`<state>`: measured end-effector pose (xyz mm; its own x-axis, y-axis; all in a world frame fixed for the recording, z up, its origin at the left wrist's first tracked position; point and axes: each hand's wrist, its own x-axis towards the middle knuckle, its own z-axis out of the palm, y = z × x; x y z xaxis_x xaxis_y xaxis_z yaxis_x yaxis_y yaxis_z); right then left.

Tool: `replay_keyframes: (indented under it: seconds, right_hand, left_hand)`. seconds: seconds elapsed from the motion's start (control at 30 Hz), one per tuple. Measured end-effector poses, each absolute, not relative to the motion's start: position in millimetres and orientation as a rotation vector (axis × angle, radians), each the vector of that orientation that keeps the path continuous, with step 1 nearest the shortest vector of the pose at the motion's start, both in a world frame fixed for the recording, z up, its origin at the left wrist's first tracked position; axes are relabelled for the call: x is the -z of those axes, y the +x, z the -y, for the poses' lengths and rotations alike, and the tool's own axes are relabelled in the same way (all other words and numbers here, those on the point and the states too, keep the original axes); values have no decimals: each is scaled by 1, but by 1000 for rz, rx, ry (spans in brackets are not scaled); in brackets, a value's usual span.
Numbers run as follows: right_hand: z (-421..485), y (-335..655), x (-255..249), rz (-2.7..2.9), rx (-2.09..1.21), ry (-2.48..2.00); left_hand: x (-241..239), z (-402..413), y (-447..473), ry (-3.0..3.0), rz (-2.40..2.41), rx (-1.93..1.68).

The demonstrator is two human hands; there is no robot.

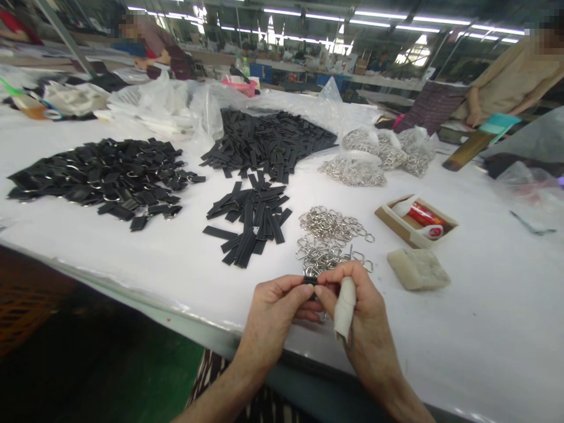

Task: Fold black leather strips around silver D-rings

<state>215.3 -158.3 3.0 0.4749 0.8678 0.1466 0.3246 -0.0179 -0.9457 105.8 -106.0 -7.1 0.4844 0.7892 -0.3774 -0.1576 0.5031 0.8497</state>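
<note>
Both hands meet near the table's front edge around a short black strip [310, 281], folded and pinched between their fingertips. My left hand [275, 308] grips its left side with thumb and forefinger. My right hand [363, 308] pinches the other side and also carries a thin metal tool with a pale wrapped handle [345, 308] in its palm. A bit of metal shows below the fingers; its shape is mostly hidden. Just beyond the hands lie loose metal rings [332, 226]. Loose flat black strips [251, 220] lie to their left.
At left is a heap of black strips with metal rings [101, 176]; behind, a larger strip pile [273, 138]. Bagged rings [355, 168], a cardboard box [396, 226] with a red tube [423, 215], a pale block [418, 269] and a bottle [478, 144] stand right. Other people work beyond.
</note>
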Motion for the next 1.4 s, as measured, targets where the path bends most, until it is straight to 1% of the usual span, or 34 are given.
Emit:
replay_keyframes:
  seconds: [0.63, 0.87, 0.93, 1.07, 1.23, 1.3, 1.4]
  right_hand:
    - [153, 215, -3, 1030, -599, -1576]
    - [174, 256, -10, 1071, -643, -1608]
    - [185, 273, -13, 1112, -602, -1665]
    - [205, 298, -17, 1167, -344, -1798]
    - [217, 314, -13, 804, -169, -1763]
    - [218, 323, -11, 732, -90, -1756]
    - [217, 339, -6, 669, -68, -1701]
  left_hand:
    - [7, 104, 104, 893, -870, -648]
    - [3, 100, 105, 951, -910, -590]
    - [2, 99, 108, 935, -898, -573]
    - [2, 98, 115, 891, -859, -550]
    - [4, 99, 122, 872, -834, -490]
    - [5, 97, 125, 867, -839, -448]
    - [6, 95, 132, 860, -834, -416]
